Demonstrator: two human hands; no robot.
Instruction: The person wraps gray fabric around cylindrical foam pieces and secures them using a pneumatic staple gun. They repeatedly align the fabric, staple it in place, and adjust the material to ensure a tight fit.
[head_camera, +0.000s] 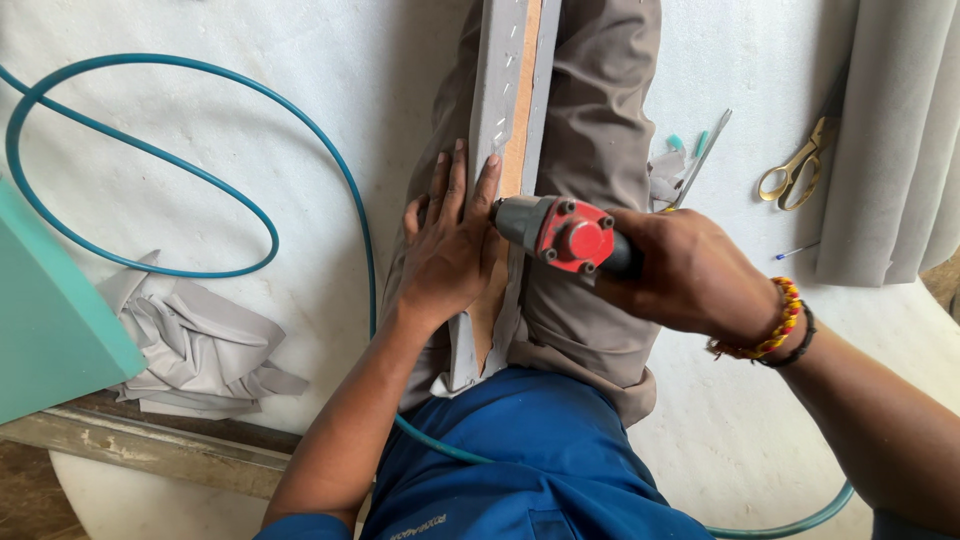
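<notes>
Here we look down on a long wooden strip (521, 110) wrapped in grey fabric (497, 70), running from the lap toward twelve o'clock over the person's legs; our left hand (452, 245) lies flat on it, fingers straight and close together with the thumb angled out, pressing the fabric against the wood; our right hand (690, 272) is wrapped tightly around a staple gun (555, 232) with a red cap, its nose against the strip just at three o'clock from the left fingertips; a teal air hose (200, 165) loops away toward nine o'clock and passes under the lap. We judge the stapling partly done: a row of small staples shows in the fabric toward twelve o'clock, while bare wood is visible beside the hand and at six o'clock, so the near stretch seems left to fasten. Crumpled grey fabric scraps (200, 350) lie at eight o'clock beside a green foam block (50, 310); scissors (797, 168) rest at two o'clock near a fold of grey cloth (895, 140).
</notes>
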